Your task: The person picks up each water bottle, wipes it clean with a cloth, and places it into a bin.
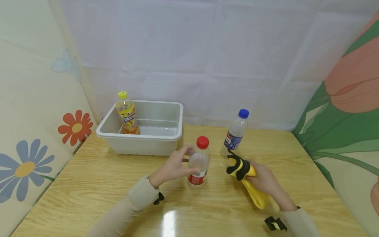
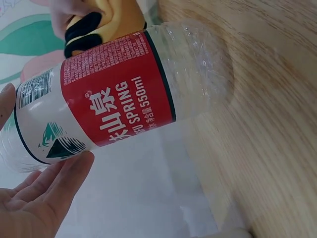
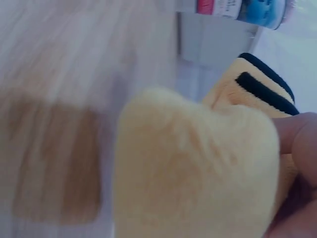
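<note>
A clear bottle with a red cap and red label stands upright on the wooden table. My left hand curls round its left side; fingertips touch the plastic. My right hand grips a folded yellow cloth with black stripes, held just right of the bottle. A blue-capped bottle stands behind the cloth.
A white plastic tub sits at the back left of the table, with a yellow-capped orange drink bottle upright inside it. Flowered walls close in on the left and right sides.
</note>
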Tool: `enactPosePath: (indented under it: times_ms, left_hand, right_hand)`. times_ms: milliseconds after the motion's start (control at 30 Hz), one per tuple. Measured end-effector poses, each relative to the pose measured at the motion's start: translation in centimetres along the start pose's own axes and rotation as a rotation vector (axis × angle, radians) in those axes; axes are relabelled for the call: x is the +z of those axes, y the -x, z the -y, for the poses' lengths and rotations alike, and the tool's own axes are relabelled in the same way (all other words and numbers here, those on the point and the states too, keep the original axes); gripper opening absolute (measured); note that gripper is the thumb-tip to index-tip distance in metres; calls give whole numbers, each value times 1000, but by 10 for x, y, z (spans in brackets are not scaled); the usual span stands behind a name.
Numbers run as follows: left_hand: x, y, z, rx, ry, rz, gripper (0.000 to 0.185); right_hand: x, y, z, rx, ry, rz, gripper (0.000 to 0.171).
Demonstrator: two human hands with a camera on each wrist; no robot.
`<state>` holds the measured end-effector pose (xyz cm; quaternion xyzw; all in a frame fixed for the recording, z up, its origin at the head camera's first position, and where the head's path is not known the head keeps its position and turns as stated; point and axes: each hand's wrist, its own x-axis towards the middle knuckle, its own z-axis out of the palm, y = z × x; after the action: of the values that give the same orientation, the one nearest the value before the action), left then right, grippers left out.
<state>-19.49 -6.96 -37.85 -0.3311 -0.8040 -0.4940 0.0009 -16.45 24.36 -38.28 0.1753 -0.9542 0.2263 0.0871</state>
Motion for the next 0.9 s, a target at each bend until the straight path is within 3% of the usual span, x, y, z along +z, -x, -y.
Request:
enactPosePath:
  times_ms: [367, 600, 733, 900]
  left_hand:
    - [2, 2, 3, 15, 37, 8, 66]
    - [4, 1, 3, 15, 50, 7, 64]
    - [4, 1, 4, -4, 58, 9, 66]
    - [4, 2, 6, -8, 54, 5, 66]
  right_hand:
    - [-8, -5, 17, 22, -244, -110, 47]
    - [-11, -7, 34, 89, -412, -100, 50]
    - [-7, -10, 41, 60, -472, -106, 50]
    - [1, -17, 48, -38, -514, -115, 54]
